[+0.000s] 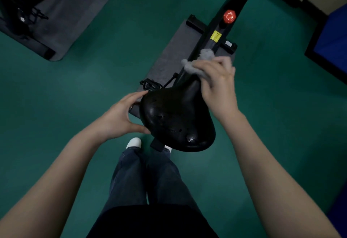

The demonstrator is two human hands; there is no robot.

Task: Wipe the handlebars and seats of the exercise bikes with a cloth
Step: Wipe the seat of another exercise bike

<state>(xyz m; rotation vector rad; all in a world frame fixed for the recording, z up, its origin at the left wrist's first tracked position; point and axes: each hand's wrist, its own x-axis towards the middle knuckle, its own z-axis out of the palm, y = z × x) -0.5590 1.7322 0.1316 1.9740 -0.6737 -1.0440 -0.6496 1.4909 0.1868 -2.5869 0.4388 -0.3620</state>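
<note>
Green floor lay below; right hand (216, 80) clutched a grey crumpled cloth (195, 63) at the black glossy saddle (176, 117) nose, 12 o'clock; left hand (122, 115), half open, steadied its 9 o'clock edge.

A single wide-angle view from a camera worn on the person's head, looking steeply down, almost straight at the green floor (93, 69). Both forearms reach in from the lower corners toward the middle of the frame, where a black bike seat (176, 117) sits close beneath the lens. The person's own legs and one white shoe (134, 142) fill the lower centre. Straight edges bend toward the frame's borders. No second view shares the scene.
</note>
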